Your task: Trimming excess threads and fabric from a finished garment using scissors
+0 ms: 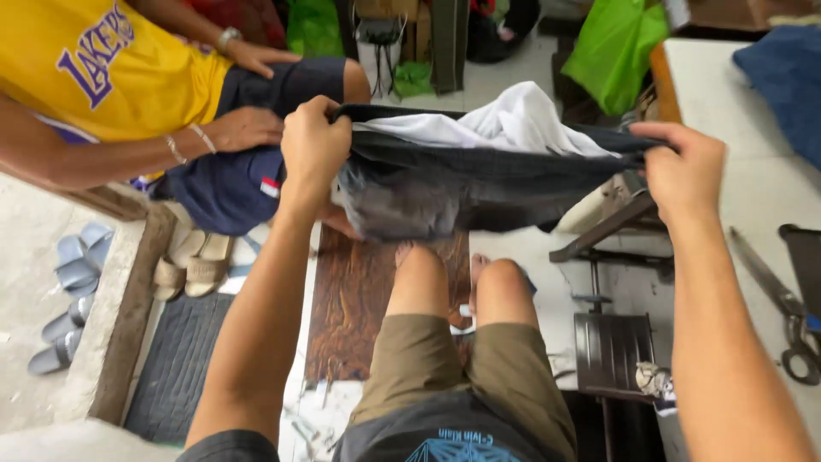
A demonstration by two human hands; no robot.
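I hold a dark grey garment stretched out in front of me above my knees. My left hand grips its top edge on the left. My right hand pinches the same edge on the right. A white piece of cloth lies along the garment's top edge, between my hands. The garment hangs down and hides my shins.
A person in a yellow shirt and dark shorts sits close at the left, hands on their thighs. Scissors lie on a white table at right. A sewing-machine pedal, sandals, green bags and a floor mat surround me.
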